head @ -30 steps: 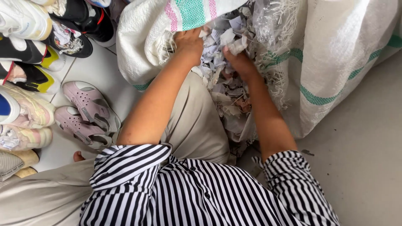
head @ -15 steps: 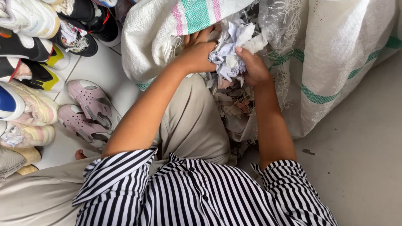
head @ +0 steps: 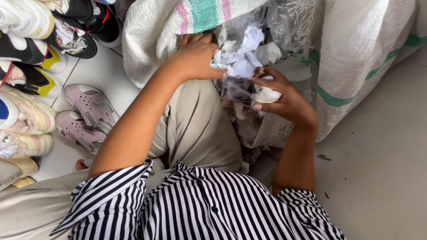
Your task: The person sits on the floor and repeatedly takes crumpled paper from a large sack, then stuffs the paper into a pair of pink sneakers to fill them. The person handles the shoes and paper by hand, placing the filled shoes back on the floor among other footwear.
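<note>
While both hands gripped crumpled white paper wads (head: pixel 242 60), they sat at the woven white sack (head: pixel 356 53) mouth.
Left hand (head: pixel 195 55) fingers and right hand (head: pixel 284 100) fingers were clamped on wads; loose pieces could have spilled beside the sack.

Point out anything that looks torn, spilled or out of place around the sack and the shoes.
The woven sack gapes open at a frayed edge, with loose threads hanging. The left hand and right hand hold crumpled white paper scraps at the opening. The pink sandals lie neatly paired.
</note>
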